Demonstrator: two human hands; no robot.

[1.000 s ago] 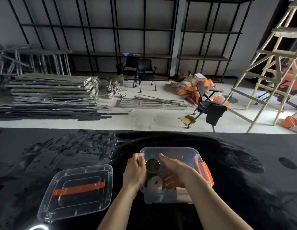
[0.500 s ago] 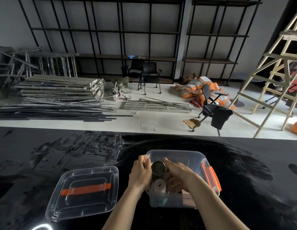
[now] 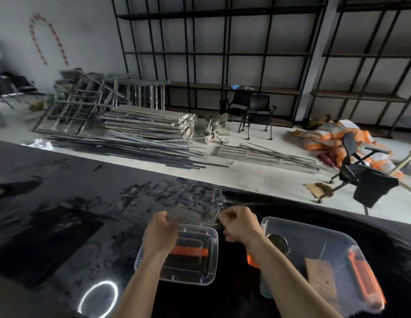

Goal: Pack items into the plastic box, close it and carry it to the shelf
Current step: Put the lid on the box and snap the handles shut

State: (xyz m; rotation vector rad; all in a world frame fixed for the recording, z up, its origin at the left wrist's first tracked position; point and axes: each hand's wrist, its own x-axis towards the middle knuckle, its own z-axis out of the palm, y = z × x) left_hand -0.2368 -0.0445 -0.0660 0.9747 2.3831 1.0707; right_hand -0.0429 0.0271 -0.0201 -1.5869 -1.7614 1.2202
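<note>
The clear plastic box [image 3: 314, 235] stands open on the black table at the lower right. Inside it are a round metal tin [image 3: 278, 243] and a brown card piece [image 3: 321, 276]; orange latches [image 3: 360, 278] sit on its sides. Its clear lid [image 3: 190, 269], with an orange handle [image 3: 189, 251], lies flat to the box's left. My left hand [image 3: 159, 235] hovers over the lid's far left corner, fingers curled and apart. My right hand [image 3: 240, 226] is a loose fist between lid and box, by the lid's far right corner. Black shelving [image 3: 222, 86] lines the back wall.
The glossy black table [image 3: 62, 226] stretches far to the left and carries a ring-light reflection [image 3: 97, 298]. On the floor beyond are stacked metal bars [image 3: 144, 125], two black chairs [image 3: 252, 111], an office chair [image 3: 356, 168] and orange sacks [image 3: 326, 136].
Both hands have left the box and moved left over the lid. The view has swung left, so the box now sits at the right and the lid in the middle.
</note>
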